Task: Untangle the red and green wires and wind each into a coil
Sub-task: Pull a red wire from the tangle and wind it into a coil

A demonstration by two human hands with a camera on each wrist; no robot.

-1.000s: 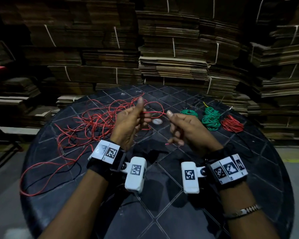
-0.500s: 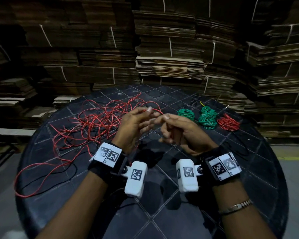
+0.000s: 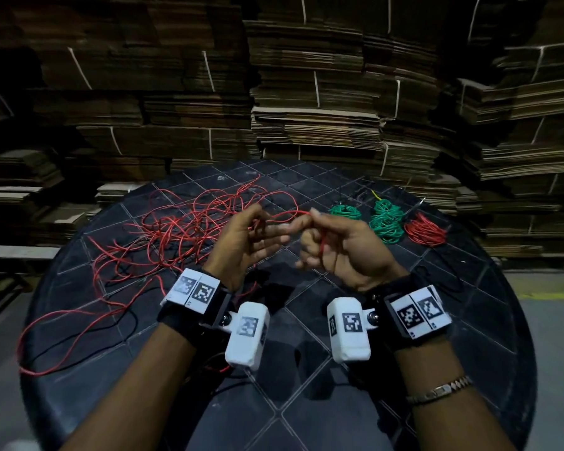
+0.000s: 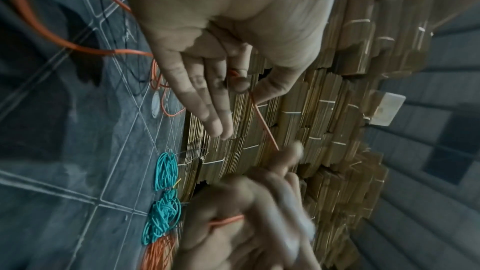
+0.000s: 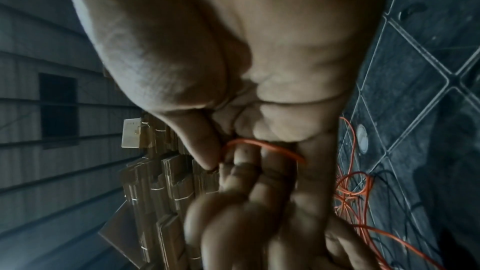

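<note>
A long loose red wire (image 3: 183, 229) sprawls in a tangle over the left half of the round black table (image 3: 306, 369). One strand of the red wire (image 3: 290, 213) rises from the tangle and spans the short gap between my hands, held above the table's middle. My left hand (image 3: 251, 236) pinches it between thumb and forefinger, the other fingers (image 4: 207, 110) straight. My right hand (image 3: 332, 245) pinches the wire's end part, which arcs over its curled fingers (image 5: 259, 145). Two green coils (image 3: 345, 211) (image 3: 386, 219) and a red coil (image 3: 425, 230) lie at the far right.
Tall stacks of flattened cardboard (image 3: 313, 125) stand right behind the table. A thin black wire (image 3: 134, 320) runs among the red loops on the left. A small pale disc (image 4: 155, 106) lies on the table near the hands.
The hands were apart a second ago, met half a second ago, and now hold a short red strand between them. The right hand has curled more tightly around the wire.
</note>
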